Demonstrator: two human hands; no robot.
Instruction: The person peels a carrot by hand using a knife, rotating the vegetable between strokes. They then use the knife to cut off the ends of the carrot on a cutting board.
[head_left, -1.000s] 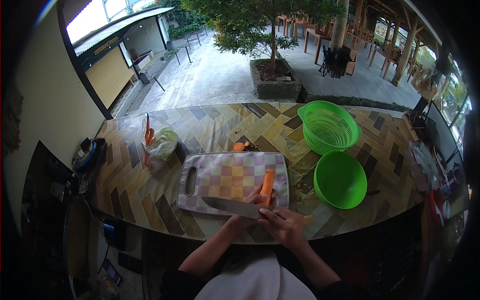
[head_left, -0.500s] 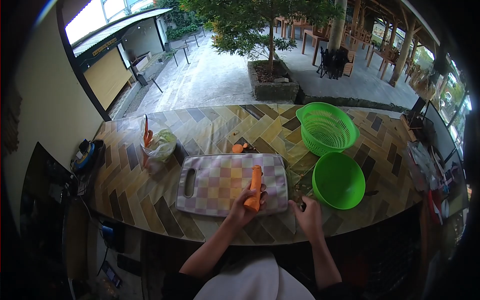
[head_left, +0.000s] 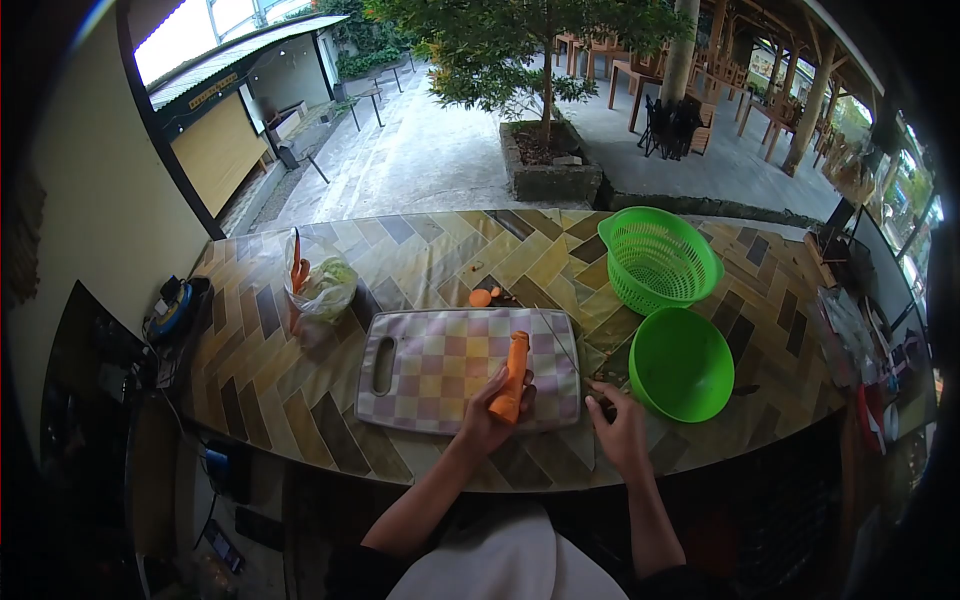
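Note:
An orange carrot [head_left: 513, 372] stands nearly upright in my left hand [head_left: 487, 418], whose fingers wrap round its lower part above the checkered cutting board [head_left: 430, 365]. At the board's right edge my right hand [head_left: 622, 432] is closed on the handle of a knife [head_left: 562, 345]. The knife's thin blade slants up and left over the board's right side. Behind the board lie cut carrot pieces [head_left: 480, 298] beside a small dark item that I cannot make out.
A green colander [head_left: 660, 260] and a green bowl [head_left: 682, 364] stand at the right. At the left is a clear plastic bag [head_left: 328, 288] with orange and pale green contents. The wood-patterned table [head_left: 270, 350] has a curved front edge.
The knife blade now shows clearly, slanting up and left from my right hand, which has turned slightly. My left hand still holds the carrot. The whole view has shifted a little.

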